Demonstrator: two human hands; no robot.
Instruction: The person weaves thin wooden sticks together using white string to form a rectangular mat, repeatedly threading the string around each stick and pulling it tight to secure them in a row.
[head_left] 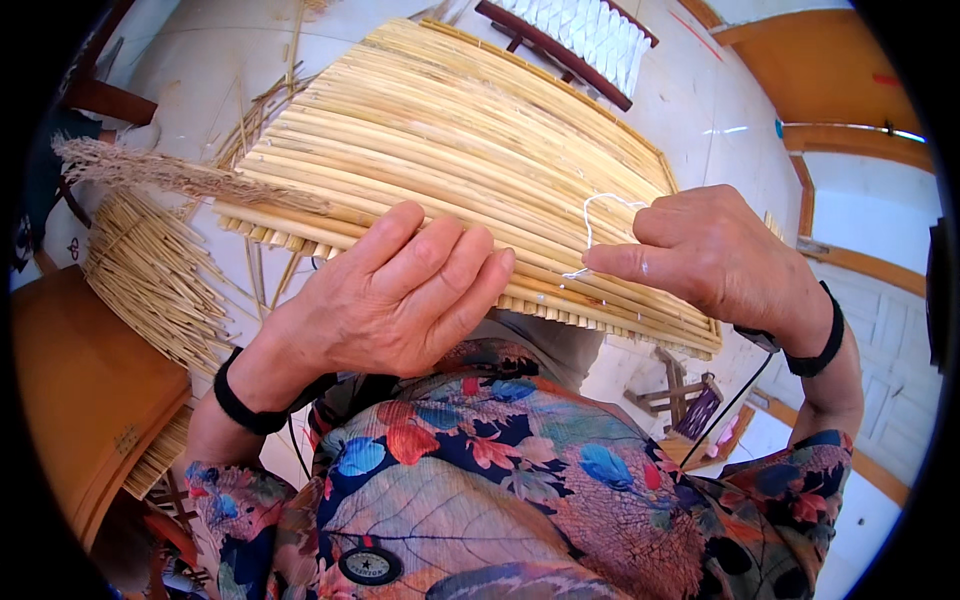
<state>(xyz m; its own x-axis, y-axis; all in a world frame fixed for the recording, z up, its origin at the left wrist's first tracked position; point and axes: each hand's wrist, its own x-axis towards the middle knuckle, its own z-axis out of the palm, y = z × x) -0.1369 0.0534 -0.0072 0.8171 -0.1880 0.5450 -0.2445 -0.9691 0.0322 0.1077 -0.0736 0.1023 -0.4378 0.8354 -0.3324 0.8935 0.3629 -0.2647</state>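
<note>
A mat of pale reed stalks (450,120) lies across the middle of the view, over my lap. My left hand (400,295) grips its near edge, fingers bent over the stalks, beside a feathery reed plume (170,172) lying along the mat at the left. My right hand (700,250) is bent at the mat's right part, index finger and thumb at a white cord (590,220) that forms a loose loop on the stalks. The tips of the right hand's other fingers are hidden under its curl.
Bundled loose reeds (150,270) lie at the left, beside an orange-brown wooden board (90,390). A dark wooden frame with white webbing (590,45) stands at the top. A small wooden folding stool (680,400) is at lower right, with wooden-edged furniture (800,70) along the right.
</note>
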